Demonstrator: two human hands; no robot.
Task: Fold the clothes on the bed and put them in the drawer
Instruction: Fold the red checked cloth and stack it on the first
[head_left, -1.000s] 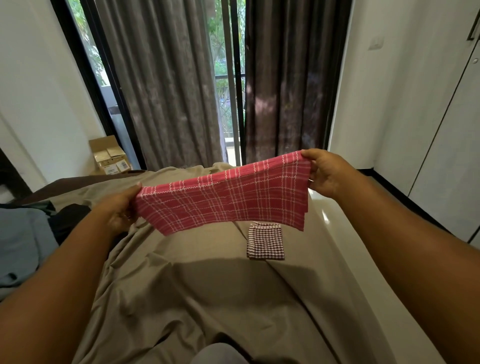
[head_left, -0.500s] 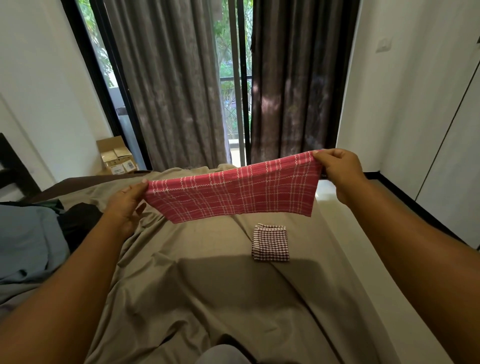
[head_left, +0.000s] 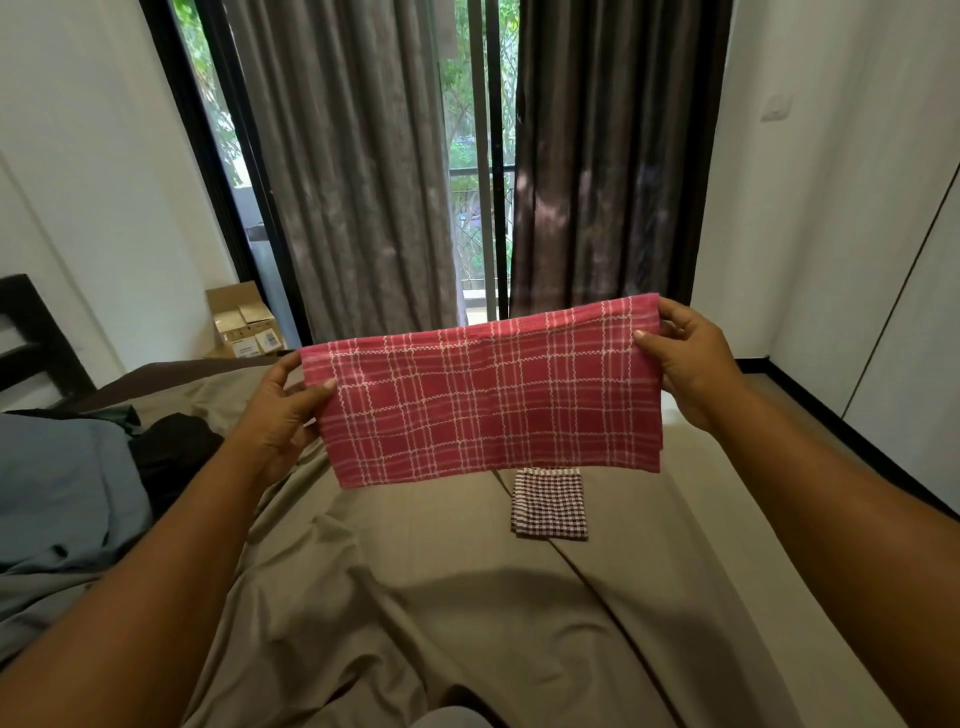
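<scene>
A red cloth with white checks (head_left: 483, 395), folded into a long band, hangs in the air above the bed (head_left: 415, 597). My left hand (head_left: 280, 410) pinches its left end and my right hand (head_left: 685, 358) pinches its right end, stretching it flat and nearly level. Below it, on the brown sheet, lies a small folded dark-and-white checked cloth (head_left: 549, 503). No drawer is in view.
A blue garment (head_left: 62, 493) and a black one (head_left: 171, 452) lie on the bed's left side. A cardboard box (head_left: 244, 322) stands on the floor by the curtains (head_left: 358, 171). White wardrobe doors (head_left: 909, 364) line the right, beyond a strip of floor.
The red cloth has dropped open into a taller flat band and hangs more level. Both hands keep their hold on its ends.
</scene>
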